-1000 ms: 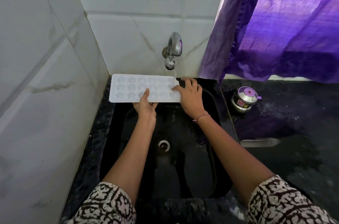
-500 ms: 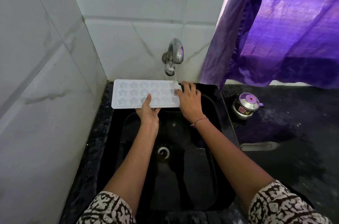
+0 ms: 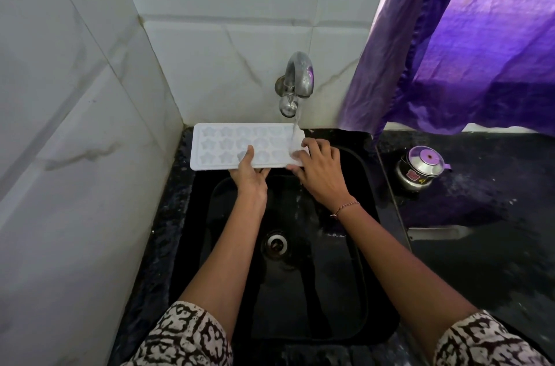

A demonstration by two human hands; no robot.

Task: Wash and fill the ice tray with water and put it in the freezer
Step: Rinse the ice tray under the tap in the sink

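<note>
1. Closest to the camera it's just 2 patterned sleeves [image 3: 186,335] and bare forearms reaching out over a black sink [image 3: 375,245]. The drain [image 3: 274,242] sits in the middle of the basin, with nothing else in there that I can see.

2. Left hand [image 3: 250,175] holds the near long edge of the ice tray [image 3: 222,146] around its middle. The thumb lies on top across a star cavity; the other fingers are tucked underneath, so I can't tell how they're spread. It reads as a pinch on the rim.

3. Right hand [image 3: 319,169] is at the tray's right end, fingers [image 3: 315,145] loosely curled over the top corner and close together, right where the water lands. Looks more like rubbing or steadying than a hard clamp, but that's my guess.

4. The tray is white plastic with 3 rows of star-shaped cavities, held roughly level over the back edge of the sink, its left end out over the dark counter [image 3: 180,215] by the tiled wall [image 3: 75,125].

5. Handling-wise: probably light and a bit bendy, and wet plastic is slippery. Once full it'll slosh, so I'd grip both short ends and keep it flat.

6. The steel tap [image 3: 295,80] is running, with the stream hitting the tray's right end.

7. Off to the right on the counter there's a small steel pot with a purple-knobbed lid [image 3: 420,167], well apart from the tray, and a purple curtain [image 3: 465,50] behind it.
</note>
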